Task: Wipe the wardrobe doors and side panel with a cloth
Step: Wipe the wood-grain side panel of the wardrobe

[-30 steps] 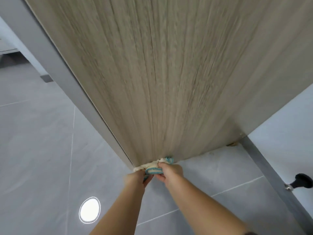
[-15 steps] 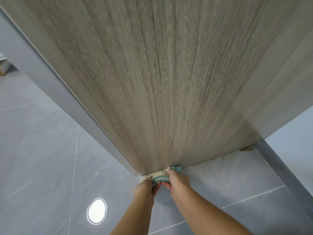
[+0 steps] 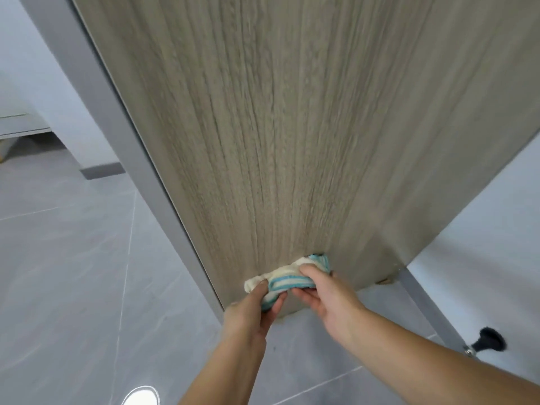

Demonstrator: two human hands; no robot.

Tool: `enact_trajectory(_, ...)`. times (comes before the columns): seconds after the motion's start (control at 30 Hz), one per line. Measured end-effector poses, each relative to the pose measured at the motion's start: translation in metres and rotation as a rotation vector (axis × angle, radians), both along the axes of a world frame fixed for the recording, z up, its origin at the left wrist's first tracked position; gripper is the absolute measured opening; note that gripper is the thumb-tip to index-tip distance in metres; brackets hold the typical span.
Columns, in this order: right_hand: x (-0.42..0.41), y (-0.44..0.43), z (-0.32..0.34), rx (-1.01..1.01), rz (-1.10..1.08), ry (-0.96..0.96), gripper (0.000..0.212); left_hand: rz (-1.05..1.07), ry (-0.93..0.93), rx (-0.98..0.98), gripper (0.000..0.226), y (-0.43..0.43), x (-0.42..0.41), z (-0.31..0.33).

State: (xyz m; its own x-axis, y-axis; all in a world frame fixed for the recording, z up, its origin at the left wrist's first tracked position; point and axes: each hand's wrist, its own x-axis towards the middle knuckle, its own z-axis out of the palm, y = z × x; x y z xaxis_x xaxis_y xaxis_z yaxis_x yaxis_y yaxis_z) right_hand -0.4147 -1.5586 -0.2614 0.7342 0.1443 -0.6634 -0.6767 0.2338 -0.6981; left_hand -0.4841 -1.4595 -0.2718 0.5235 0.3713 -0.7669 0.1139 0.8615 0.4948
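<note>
Left hand (image 3: 248,314), right hand (image 3: 327,296) grip cloth (image 3: 287,280) — now higher up panel (image 3: 292,141).

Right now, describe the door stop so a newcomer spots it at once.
The wood-grain panel fills the view. From its lower right corner, grey skirting runs down-right along the white wall. The door stop sits at its near end: the only black, round-tipped knob.

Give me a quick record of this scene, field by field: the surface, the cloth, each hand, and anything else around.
surface: wood-grain wardrobe panel, upright
cloth: cloth, bunched, white with blue stripes, pressed low on the panel near its bottom edge
left hand: left hand grips the cloth's left end
right hand: right hand grips the cloth's right end
floor: floor, grey tiles
other: black door stopper, lower right
</note>
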Motion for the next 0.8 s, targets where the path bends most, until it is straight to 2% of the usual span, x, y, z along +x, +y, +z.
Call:
enact_trajectory(0.2, 0.000, -0.010, 0.082, 0.083, 0.034, -0.142, 0.013, -0.055, -0.107, 0.087, 0.014, -0.004, -0.001, 0.083)
enact_trajectory(0.4, 0.004, -0.017, 0.149, 0.132, 0.044, -0.307, 0.023, -0.094, -0.228, 0.208, 0.017, -0.009, 0.000, 0.152)
enact_trajectory(0.8, 0.012, -0.021, 0.318, 0.240, -0.029, -0.687, 0.022, -0.136, -0.505, 0.486, 0.028, -0.019, 0.012, 0.316)
